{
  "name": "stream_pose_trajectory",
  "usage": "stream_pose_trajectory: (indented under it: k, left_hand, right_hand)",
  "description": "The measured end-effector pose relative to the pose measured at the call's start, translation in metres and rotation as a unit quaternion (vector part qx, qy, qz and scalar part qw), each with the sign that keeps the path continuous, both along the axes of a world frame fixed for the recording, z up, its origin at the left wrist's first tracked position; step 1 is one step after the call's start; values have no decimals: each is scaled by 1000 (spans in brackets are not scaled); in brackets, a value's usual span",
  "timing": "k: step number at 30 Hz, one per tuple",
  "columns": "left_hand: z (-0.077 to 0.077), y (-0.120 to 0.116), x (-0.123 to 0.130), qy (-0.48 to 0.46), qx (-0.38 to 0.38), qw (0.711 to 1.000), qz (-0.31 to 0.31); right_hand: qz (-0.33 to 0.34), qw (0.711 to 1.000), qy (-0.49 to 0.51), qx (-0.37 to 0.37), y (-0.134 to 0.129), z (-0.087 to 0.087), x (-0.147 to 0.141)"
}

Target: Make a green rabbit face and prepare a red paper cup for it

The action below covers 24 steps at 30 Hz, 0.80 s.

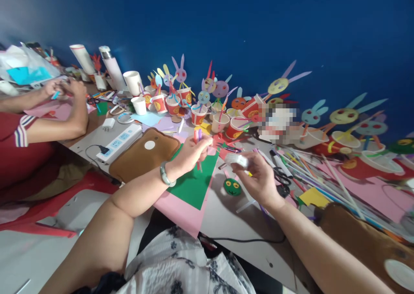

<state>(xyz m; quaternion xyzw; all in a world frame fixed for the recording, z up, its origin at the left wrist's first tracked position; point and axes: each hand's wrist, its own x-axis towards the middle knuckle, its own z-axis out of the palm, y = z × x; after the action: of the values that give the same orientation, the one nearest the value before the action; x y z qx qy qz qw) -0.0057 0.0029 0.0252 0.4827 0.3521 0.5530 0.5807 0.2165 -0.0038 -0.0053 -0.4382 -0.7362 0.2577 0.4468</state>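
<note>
My left hand (193,155) is closed on thin paper strips (198,135), purple and red, above a green sheet (194,186) that lies on a pink sheet (181,212). A bracelet circles my left wrist. To the right, my right hand (257,176) grips a small whitish roll (237,159) that looks like tape, held over the table between thumb and fingers. Just below that roll, a round green paper face (232,187) with yellow eyes rests on the table. The two hands are apart.
Red paper cups (173,106) with paper rabbit figures line the blue wall. Black scissors (282,176) and many coloured strips lie right. Brown pouches (144,153) sit on both sides, a power strip (119,143) left. Another person's hands (63,88) work at far left.
</note>
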Motion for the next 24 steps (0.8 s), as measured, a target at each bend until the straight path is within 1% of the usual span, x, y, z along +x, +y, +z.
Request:
stream_pose_trajectory:
  k: [2, 5, 7, 10, 13, 16, 20, 24]
  left_hand:
    - [2, -1, 2, -25, -20, 999, -34]
    - [4, -4, 5, -34, -42, 995, -81]
    - [5, -6, 5, -27, -43, 994, -99]
    - [5, -7, 5, -19, -30, 994, -108]
    - [3, -8, 5, -25, -25, 993, -111]
    - [2, -9, 7, -25, -44, 993, -104]
    - [2, -13, 12, -11, -58, 995, -83]
    - [7, -17, 15, -1, -55, 997, -58]
  right_hand:
    - [28, 999, -37, -21, 2, -2, -2]
    - [59, 996, -66, -25, 5, -1, -5]
    - [81, 994, -79, -12, 7, 4, -7]
    - [107, 990, -95, 6, 8, 16, -10]
    - [74, 992, -99, 31, 6, 26, -16]
    - [23, 993, -101, 54, -1, 29, -24]
    - [-12, 993, -88, 80, -10, 19, -38]
    - [-64, 991, -65, 95, -11, 7, -49]
